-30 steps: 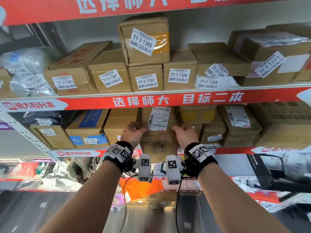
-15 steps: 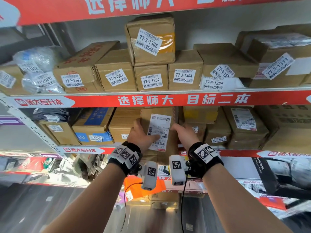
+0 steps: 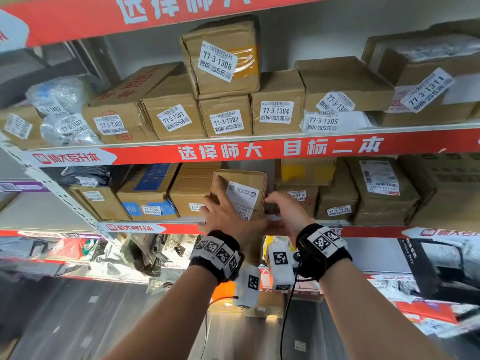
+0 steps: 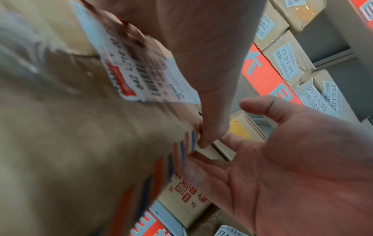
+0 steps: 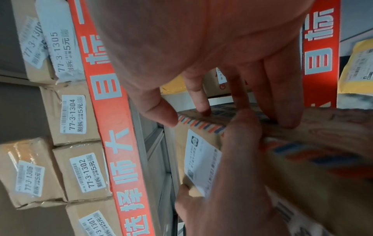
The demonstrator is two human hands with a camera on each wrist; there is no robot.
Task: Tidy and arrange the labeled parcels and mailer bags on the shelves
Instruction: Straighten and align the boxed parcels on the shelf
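Observation:
A brown cardboard parcel (image 3: 244,181) with a red-and-blue striped edge and a white label (image 3: 242,201) stands in a gap on the middle shelf (image 3: 145,228), between other boxes. My left hand (image 3: 220,214) lies flat on its front face, fingers spread over the label's lower left. My right hand (image 3: 283,211) rests against the parcel's right side, thumb at the front edge. In the left wrist view the parcel (image 4: 80,151) fills the left, with my right hand's palm (image 4: 302,159) beside it. The right wrist view shows straight fingers (image 5: 282,111) on the parcel's (image 5: 322,183) side.
A plain brown box (image 3: 192,193) stands just left of the gap; a labeled box (image 3: 298,198) with a yellow-taped box (image 3: 306,171) on top stands just right. The upper shelf holds a row of labeled parcels (image 3: 226,120). Crumpled mailer bags (image 3: 145,255) lie on the shelf below.
The parcel has gone up from the shelf edge and back into the gap. My left hand has shifted from its left side onto the front face.

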